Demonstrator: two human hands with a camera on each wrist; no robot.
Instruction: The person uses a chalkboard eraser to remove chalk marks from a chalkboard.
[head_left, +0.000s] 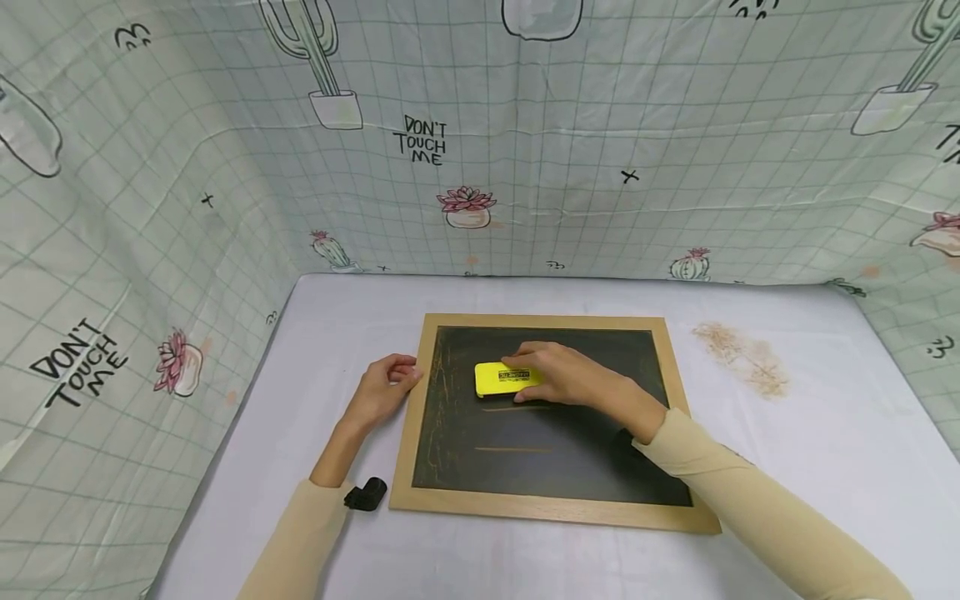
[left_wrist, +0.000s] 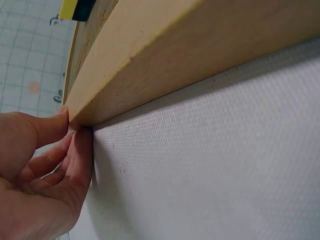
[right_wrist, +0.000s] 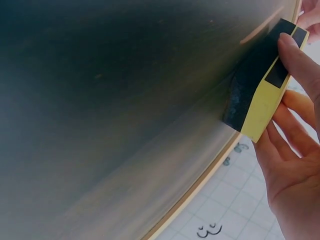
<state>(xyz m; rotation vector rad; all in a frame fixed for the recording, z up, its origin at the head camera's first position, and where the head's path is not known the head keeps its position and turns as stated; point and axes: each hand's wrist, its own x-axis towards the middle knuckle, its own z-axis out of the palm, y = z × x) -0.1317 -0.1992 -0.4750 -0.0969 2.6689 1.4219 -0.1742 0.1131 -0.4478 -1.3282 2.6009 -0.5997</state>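
Observation:
In the head view a chalkboard (head_left: 592, 467) with a light wooden frame lies on the white-covered table. My right hand (head_left: 558, 373) grips a yellow board eraser (head_left: 489, 379) over the upper left-middle of the dark surface. The right wrist view shows the eraser (right_wrist: 262, 102) between thumb and fingers, its black felt side toward the board. At the board's left edge, my left hand (head_left: 382, 387) holds the wooden frame (left_wrist: 150, 65), thumb against its edge and curled fingers low at its side. Orange chalk lines (head_left: 513, 450) run across the board below the eraser, and fainter streaks mark its left side.
Brownish-orange dust (head_left: 742, 358) is smeared on the tablecloth right of the board. A small black object (head_left: 366, 494) sits at the left sleeve's cuff. Grid-patterned cloth (head_left: 570, 167) with cactus drawings hangs behind the table and along both sides.

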